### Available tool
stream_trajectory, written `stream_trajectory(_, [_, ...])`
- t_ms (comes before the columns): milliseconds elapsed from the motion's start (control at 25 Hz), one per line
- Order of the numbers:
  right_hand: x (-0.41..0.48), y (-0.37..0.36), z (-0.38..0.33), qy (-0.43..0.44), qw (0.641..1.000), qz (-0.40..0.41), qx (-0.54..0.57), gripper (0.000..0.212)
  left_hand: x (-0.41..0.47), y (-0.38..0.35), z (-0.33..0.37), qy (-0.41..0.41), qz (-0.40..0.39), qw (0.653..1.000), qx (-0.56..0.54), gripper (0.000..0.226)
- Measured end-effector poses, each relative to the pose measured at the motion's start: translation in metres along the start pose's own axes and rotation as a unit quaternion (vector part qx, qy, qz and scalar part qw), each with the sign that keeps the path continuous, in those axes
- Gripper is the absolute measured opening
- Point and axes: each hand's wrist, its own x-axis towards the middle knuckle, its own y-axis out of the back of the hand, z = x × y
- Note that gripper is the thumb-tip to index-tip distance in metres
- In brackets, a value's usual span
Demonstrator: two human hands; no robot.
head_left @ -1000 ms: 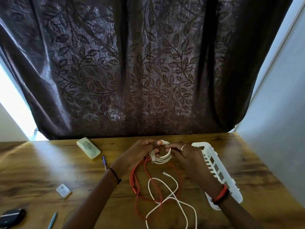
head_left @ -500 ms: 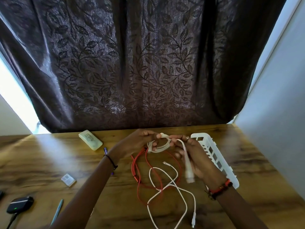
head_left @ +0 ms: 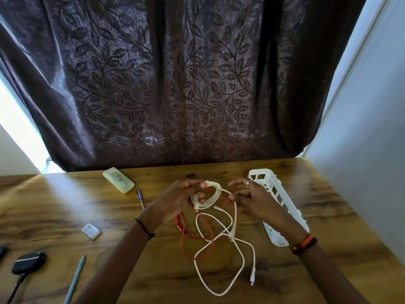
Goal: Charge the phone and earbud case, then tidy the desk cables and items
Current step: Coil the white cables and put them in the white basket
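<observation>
My left hand [head_left: 175, 200] pinches a coiled white cable [head_left: 208, 197] just above the wooden desk [head_left: 54, 207]. My right hand [head_left: 254, 198] is beside the coil and holds the cable's free strand, which hangs down past its fingers. A second white cable [head_left: 221, 257] lies in loose loops on the desk below the hands, and a red cable [head_left: 186, 240] is tangled under it. The dark earbud case [head_left: 28, 262] sits at the far left with a dark cable plugged into it.
A white slotted plastic tray [head_left: 282, 198] lies at the right under my right wrist. A pale green case [head_left: 118, 179], a blue pen [head_left: 140, 197], a small white packet [head_left: 91, 231] and a light blue pen [head_left: 75, 279] lie on the left. A dark leaf-patterned curtain hangs behind.
The right hand has swung the loose strand round the coil and now sits further right with fingers spread. The camera has tilted down, so more desk shows.
</observation>
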Motion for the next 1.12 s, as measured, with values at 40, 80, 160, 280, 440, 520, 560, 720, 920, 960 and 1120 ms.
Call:
stream_trajectory(40, [-0.001, -0.001, 0.001, 0.015, 0.995, 0.048, -0.082, 0.013, -0.002, -0.003, -0.001, -0.003, 0.002, 0.999, -0.037, 0.025])
stream_trajectory(80, [-0.002, -0.003, 0.002, 0.025, 0.983, 0.091, -0.157, 0.012, -0.004, -0.007, -0.002, -0.006, 0.004, 0.997, -0.076, 0.02])
stream_trajectory(160, [-0.006, -0.013, 0.004, 0.017, 0.952, 0.16, -0.259, 0.019, -0.004, -0.02, -0.007, -0.009, 0.013, 0.989, -0.146, 0.012])
stream_trajectory(280, [-0.014, -0.03, 0.009, -0.023, 0.951, 0.221, -0.214, 0.028, -0.003, -0.039, -0.019, -0.007, 0.043, 0.975, -0.219, 0.011])
stream_trajectory(440, [-0.023, -0.045, 0.005, -0.032, 0.976, 0.21, -0.053, 0.02, -0.006, -0.05, -0.029, -0.031, 0.048, 0.958, -0.28, 0.016])
stream_trajectory(520, [-0.024, -0.048, 0.001, -0.031, 0.977, 0.212, -0.011, 0.012, -0.01, -0.055, -0.031, -0.04, 0.039, 0.959, -0.279, 0.014])
stream_trajectory(560, [-0.023, -0.048, 0.001, -0.03, 0.977, 0.212, -0.009, 0.012, -0.013, -0.057, -0.031, -0.047, 0.038, 0.961, -0.271, 0.017])
stream_trajectory(720, [-0.02, -0.053, 0.002, -0.033, 0.976, 0.208, -0.06, 0.028, -0.015, -0.054, -0.037, -0.072, 0.063, 0.984, -0.147, 0.021])
stream_trajectory(920, [-0.013, -0.059, 0.004, -0.047, 0.974, 0.2, -0.095, 0.031, -0.003, -0.03, -0.05, -0.13, 0.172, 0.918, 0.333, 0.027])
stream_trajectory(960, [-0.013, -0.059, 0.003, -0.042, 0.976, 0.191, -0.092, 0.034, -0.001, -0.029, -0.053, -0.137, 0.198, 0.895, 0.376, 0.022])
stream_trajectory(1120, [-0.013, -0.059, -0.002, -0.049, 0.99, 0.133, -0.007, 0.023, 0.002, -0.026, -0.059, -0.176, 0.257, 0.854, 0.416, 0.022])
